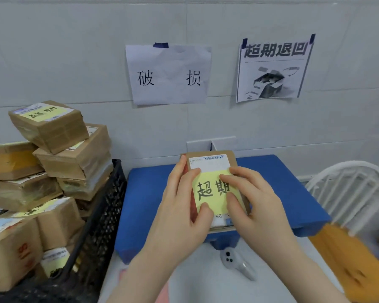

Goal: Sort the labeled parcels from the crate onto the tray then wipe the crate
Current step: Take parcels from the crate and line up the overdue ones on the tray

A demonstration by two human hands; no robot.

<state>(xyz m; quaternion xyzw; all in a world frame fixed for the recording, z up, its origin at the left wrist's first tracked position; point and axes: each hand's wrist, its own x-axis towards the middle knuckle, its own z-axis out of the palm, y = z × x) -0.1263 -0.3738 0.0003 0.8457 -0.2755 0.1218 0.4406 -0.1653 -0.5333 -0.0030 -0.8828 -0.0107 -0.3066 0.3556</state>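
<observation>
At the left edge, a black mesh crate (101, 215) holds a heap of taped cardboard parcels (50, 125), several bearing yellow slips, piled above its rim. Beside it lies a blue tray (144, 193), and over this both hands grasp one parcel (210, 159). The left hand (182, 215) curls round its left side. The right hand (256, 204) clasps its right, fingers across the yellow note (208, 191) (which reads 超期). Whether the parcel touches the tray is hidden by the hands. The crate's lower left is cut off, and an orange object (348, 263) at right is too blurred to identify.
</observation>
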